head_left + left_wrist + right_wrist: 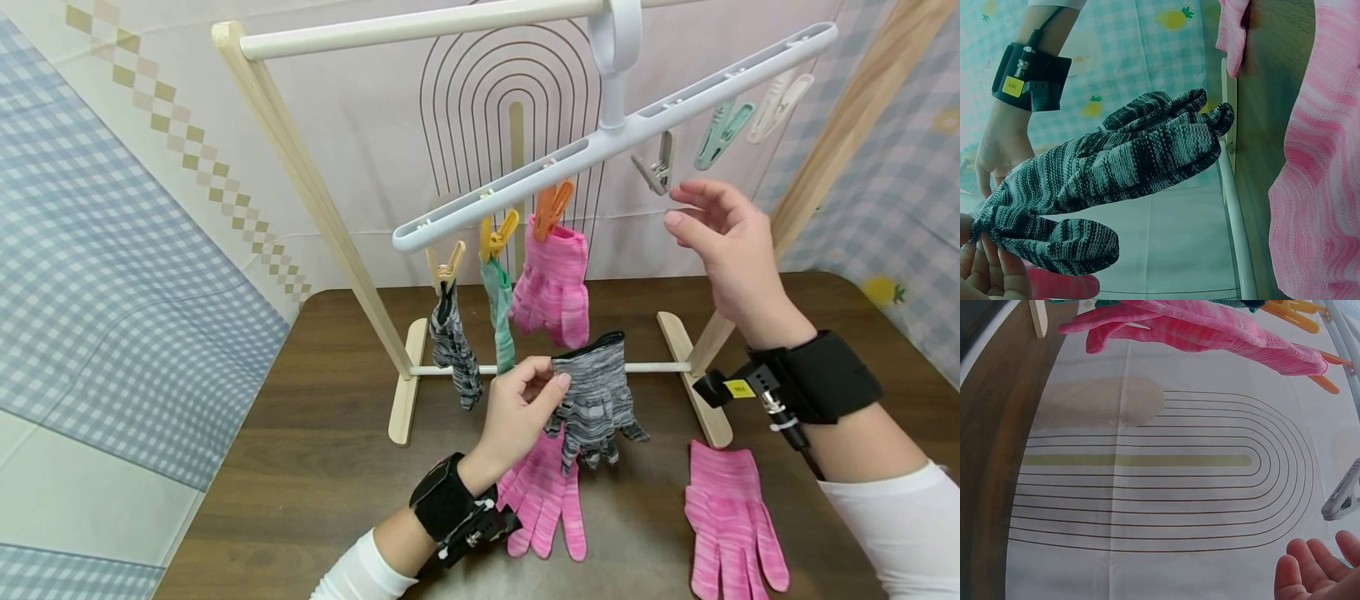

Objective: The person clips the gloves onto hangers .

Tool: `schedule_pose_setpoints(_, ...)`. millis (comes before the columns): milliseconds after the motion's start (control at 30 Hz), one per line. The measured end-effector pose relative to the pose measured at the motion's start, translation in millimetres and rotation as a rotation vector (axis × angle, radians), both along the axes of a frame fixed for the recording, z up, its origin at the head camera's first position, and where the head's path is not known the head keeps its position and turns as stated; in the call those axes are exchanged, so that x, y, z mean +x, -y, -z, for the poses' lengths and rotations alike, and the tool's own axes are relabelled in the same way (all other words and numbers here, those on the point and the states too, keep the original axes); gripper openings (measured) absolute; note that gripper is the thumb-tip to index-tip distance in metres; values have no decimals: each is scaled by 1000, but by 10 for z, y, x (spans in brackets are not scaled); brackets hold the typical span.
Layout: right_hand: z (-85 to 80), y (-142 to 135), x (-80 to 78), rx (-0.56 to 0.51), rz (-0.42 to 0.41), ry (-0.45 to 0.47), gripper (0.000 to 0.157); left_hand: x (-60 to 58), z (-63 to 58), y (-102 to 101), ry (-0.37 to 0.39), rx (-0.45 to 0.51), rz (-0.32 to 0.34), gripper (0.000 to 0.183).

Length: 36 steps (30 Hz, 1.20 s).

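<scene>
My left hand [521, 412] pinches a black-and-grey knit glove [596, 400] at its cuff edge, and the glove's fingers hang downward. In the left wrist view the striped glove [1129, 162] stretches out from my fingertips. My right hand [727, 246] is raised with bent, loose fingers, holding nothing, just below a grey clothespin [660, 167] on the white hanger bar [611, 137]. The right wrist view shows its fingertips [1297, 565] apart from that grey clothespin [1342, 494]. On the bar's left half, an orange clothespin [553, 208] grips a pink glove [555, 283].
A yellow clothespin [498, 233] holds a green glove [498, 312]; a beige one [446, 265] holds another striped glove [455, 350]. Green [723, 133] and white clothespins [780, 108] hang at right. Pink gloves [546, 500] [733, 521] lie on the table. A wooden rack [322, 200] supports the hanger.
</scene>
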State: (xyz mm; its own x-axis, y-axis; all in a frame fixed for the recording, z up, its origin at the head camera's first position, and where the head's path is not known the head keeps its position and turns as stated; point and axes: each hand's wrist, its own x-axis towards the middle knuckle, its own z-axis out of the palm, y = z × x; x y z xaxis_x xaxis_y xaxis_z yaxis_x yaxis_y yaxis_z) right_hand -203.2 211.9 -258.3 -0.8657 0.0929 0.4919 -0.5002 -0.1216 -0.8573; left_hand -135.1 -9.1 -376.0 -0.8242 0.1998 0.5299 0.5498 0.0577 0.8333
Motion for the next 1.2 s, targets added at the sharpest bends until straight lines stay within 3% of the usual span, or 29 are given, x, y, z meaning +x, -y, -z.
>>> schedule_pose_setpoints(300, -99, 44, -5, 31, 9, -4, 36, 16, -25, 3, 29, -2, -6, 7)
schedule_pose_setpoints(567, -161, 82, -29, 82, 56, 5, 41, 155, -272, 15, 41, -19, -19, 6)
schedule_pose_setpoints(800, -224, 102, -43, 148, 89, -4, 40, 150, -269, 17, 45, -19, -20, 7)
schedule_pose_setpoints(1033, -261, 122, -81, 363, 224, 0, 42, 151, -274, 18, 46, -24, -22, 7)
schedule_pose_setpoints(1200, -283, 154, -108, 392, 259, -14, 42, 164, -294, 19, 51, -28, -23, 7)
